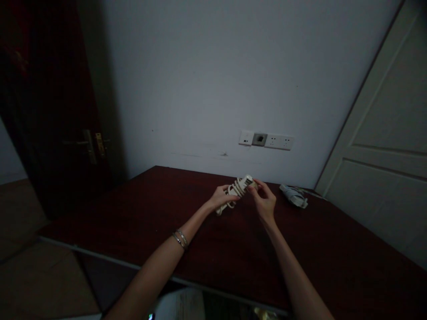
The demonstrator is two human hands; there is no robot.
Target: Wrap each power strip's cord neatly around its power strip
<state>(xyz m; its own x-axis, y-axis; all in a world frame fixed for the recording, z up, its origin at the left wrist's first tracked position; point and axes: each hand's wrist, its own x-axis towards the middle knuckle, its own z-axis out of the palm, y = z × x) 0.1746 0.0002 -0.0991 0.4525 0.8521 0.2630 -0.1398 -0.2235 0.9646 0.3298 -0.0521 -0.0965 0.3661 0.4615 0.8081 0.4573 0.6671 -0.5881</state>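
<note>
Both my hands are raised over the far part of a dark red table (pixel 140 222). My left hand (pixel 220 197) is closed around a white power strip with its cable wound round it (pixel 239 187). My right hand (pixel 265 201) pinches the strip's right end with thumb and fingertips. Two thin bangles sit on my left wrist.
A second bundle of white cable or adapter (pixel 294 196) lies on the table to the right, near the wall. A row of wall sockets (pixel 267 140) is above the table. A dark door with a brass handle (pixel 87 144) stands at left, a white door (pixel 387 146) at right.
</note>
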